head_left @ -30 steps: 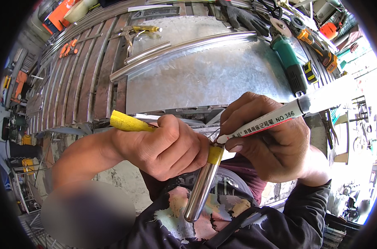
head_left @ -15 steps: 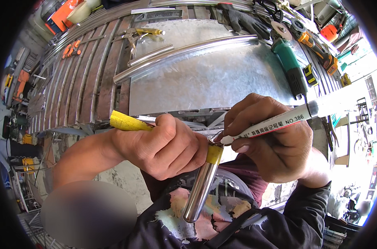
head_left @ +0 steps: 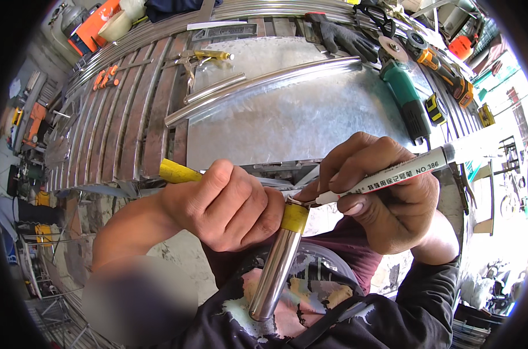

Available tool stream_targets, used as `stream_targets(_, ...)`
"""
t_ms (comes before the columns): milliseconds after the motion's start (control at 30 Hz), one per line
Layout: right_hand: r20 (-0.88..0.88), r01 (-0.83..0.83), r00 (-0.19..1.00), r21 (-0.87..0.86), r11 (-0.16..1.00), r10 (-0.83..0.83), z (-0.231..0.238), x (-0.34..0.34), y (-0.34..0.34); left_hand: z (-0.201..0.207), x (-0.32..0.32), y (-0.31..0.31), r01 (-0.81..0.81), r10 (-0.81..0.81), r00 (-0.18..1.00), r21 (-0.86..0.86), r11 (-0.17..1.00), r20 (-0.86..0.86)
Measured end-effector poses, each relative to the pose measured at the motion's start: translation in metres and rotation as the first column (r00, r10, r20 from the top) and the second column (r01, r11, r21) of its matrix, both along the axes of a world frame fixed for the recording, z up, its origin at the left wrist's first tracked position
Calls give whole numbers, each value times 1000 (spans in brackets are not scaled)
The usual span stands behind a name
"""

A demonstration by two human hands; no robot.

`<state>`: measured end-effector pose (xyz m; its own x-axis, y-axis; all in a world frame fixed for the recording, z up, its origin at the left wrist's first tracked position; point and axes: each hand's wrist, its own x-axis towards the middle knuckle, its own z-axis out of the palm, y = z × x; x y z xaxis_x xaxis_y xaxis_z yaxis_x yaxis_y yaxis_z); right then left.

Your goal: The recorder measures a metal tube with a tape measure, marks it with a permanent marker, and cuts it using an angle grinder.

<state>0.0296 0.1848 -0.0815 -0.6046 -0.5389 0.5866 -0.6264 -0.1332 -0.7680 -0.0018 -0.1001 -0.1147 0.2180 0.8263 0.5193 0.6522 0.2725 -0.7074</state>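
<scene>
My left hand point(head_left: 232, 206) is closed around a yellow strip point(head_left: 179, 172), which sticks out past the thumb side. A yellow band point(head_left: 295, 218) wraps the upper end of a short shiny metal tube point(head_left: 275, 270); whether it is the same strip is hidden by my fingers. The tube slants down toward my apron, its upper end beside my left fingers. In my right hand point(head_left: 386, 198) a white marker pen point(head_left: 392, 175) is pinched between thumb and fingers. Its tip meets or nearly meets the banded tube end.
Beyond my hands, a slatted metal bench bears a sheet-metal plate point(head_left: 287, 131), long shiny tubes point(head_left: 264, 87) and a yellow-handled tool point(head_left: 213, 54). Toward the right lie a green angle grinder point(head_left: 403, 96), a tape measure point(head_left: 435, 109) and a dark work glove point(head_left: 348, 39).
The tube has shifted slightly left and down, and more of the yellow band shows. The marker tip has moved slightly along the tube's end. Both hands keep their grips.
</scene>
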Motion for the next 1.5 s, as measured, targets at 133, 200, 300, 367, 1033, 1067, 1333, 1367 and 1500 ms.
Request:
stream_targets(133,-124,-30,992,1,1000,29,-4,-7,2,-1,-1,4,-13,8,998,82,997,62)
stream_targets(200,49,-3,999,-52,999,6,-6,-1,-1,-2,-2,2,-8,-2,994,88,996,107)
stream_targets(300,-110,-48,993,-21,999,45,-7,-10,1,-2,-2,0,-29,20,994,83,996,108)
stream_targets(367,12,-46,999,-39,998,47,-3,-6,-1,-4,-3,-1,-17,6,994,104,994,106)
stream_targets(1033,80,256,966,-367,894,-244,-9,12,-49,-37,-6,5,-38,-190,900,505,862,392)
stream_targets(1067,76,264,964,-349,899,-254,-8,12,-49,-36,-7,4,-38,-187,898,495,868,397)
stream_targets(1333,-26,238,966,-298,924,-257,-5,6,-47,-31,-4,2,-51,-191,868,464,884,459)
stream_targets(1367,-2,243,967,-280,929,-254,-4,7,-48,-33,-5,2,-47,-190,880,476,878,436)
stream_targets(1500,-37,213,972,-297,931,-234,-6,4,-48,-33,-5,3,-53,-175,894,485,873,412)
